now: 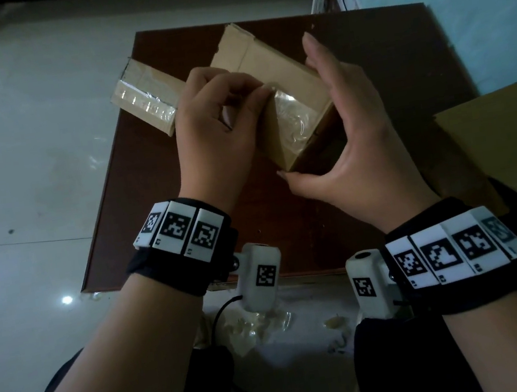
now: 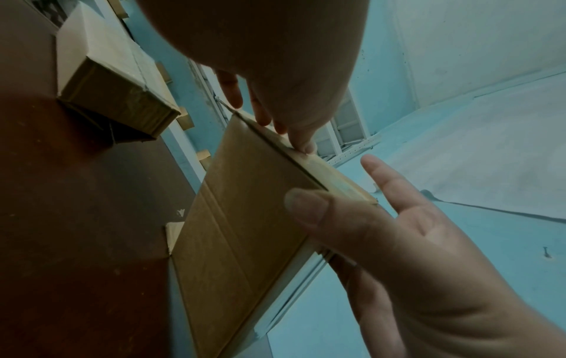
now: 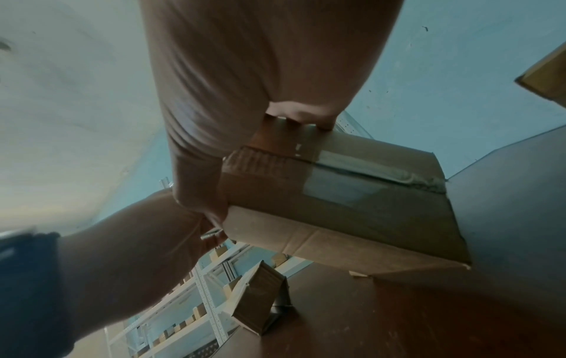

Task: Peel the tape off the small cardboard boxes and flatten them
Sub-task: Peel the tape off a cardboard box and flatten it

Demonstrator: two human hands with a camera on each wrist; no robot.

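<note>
Cardboard box (image 1: 269, 71), small and brown, is held tilted over the middle of a dark brown board (image 1: 369, 97), one corner pointing toward the person. Clear tape (image 1: 292, 114) runs over its near end and along the seam; in the right wrist view the glossy strip (image 3: 352, 174) follows the seam between the closed flaps. The left hand (image 1: 217, 128) has its fingers curled at the upper edge of the box, thumb and fingertips pinching at the end of the tape. In the left wrist view those fingertips (image 2: 303, 143) sit right on the taped edge. The right hand (image 1: 351, 136) cups the right side of the box, its thumb under the near corner and its straight fingers laid along the far side, steadying it without curling round it.

A second box (image 1: 147, 100), taped shut with shiny tape, lies on the left rim of the board, just beyond the left hand and partly over the edge. To the right of the board lies flat cardboard (image 1: 502, 141). The board rests on a pale tiled floor (image 1: 27, 145); crumpled bits of clear tape (image 1: 258, 325) lie on the floor near the person's legs. Both wrists wear black bands with black-and-white marker tiles.
</note>
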